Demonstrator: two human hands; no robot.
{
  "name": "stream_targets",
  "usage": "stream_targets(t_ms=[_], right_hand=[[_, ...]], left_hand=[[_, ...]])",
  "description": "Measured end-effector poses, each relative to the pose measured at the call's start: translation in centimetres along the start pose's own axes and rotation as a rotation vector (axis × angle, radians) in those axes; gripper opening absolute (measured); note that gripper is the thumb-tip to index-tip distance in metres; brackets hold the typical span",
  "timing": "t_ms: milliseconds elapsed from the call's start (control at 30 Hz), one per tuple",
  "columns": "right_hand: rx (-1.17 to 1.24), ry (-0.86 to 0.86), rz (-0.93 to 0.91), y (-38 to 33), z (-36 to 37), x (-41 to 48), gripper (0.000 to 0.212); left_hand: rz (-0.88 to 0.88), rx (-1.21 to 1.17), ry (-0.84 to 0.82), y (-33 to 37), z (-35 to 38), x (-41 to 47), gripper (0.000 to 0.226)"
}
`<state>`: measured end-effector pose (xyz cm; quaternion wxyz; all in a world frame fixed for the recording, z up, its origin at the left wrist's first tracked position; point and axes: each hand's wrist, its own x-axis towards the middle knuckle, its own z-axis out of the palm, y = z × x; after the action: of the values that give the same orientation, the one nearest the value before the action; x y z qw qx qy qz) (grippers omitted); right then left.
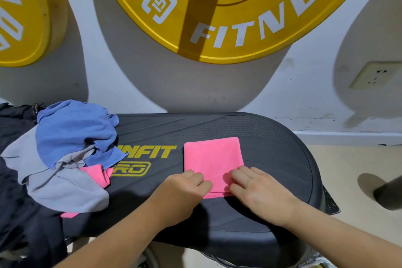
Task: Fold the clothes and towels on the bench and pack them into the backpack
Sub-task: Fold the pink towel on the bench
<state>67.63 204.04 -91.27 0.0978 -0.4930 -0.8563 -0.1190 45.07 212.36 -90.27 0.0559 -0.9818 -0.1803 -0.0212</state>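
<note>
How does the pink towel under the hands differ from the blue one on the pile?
The pink towel is folded into a flat rectangle; the blue towel is crumpled. The pink towel lies directly on the bench; the blue towel tops a grey cloth. The left hand holds the pink towel's near edge and the right hand presses it; the blue towel is untouched. Both look like soft cloth.

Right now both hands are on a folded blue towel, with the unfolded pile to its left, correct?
No: the head view shows the folded towel is pink, not blue. The left hand and right hand are on it, unfolded pile to its left.
</note>
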Motion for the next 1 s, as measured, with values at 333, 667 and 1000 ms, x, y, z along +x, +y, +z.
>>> stream_targets(t_ms=[333, 667, 1000], right_hand=[[-0.033, -0.122, 0.111, -1.9, 0.0, 1.0, 0.03], [-0.099, -0.108, 0.112, -3.1, 1.4, 1.5, 0.03], [-0.072, -0.119, 0.32, -3.8, -0.1, 3.5, 0.023]], left_hand=[[-0.038, 0.091, 0.057, 0.7, 1.0, 0.0, 0.012], [-0.135, 0.049, -0.055, 1.0, 0.4, 2.5, 0.013], [-0.441, -0.29, -0.235, 0.1, -1.1, 3.8, 0.03]])
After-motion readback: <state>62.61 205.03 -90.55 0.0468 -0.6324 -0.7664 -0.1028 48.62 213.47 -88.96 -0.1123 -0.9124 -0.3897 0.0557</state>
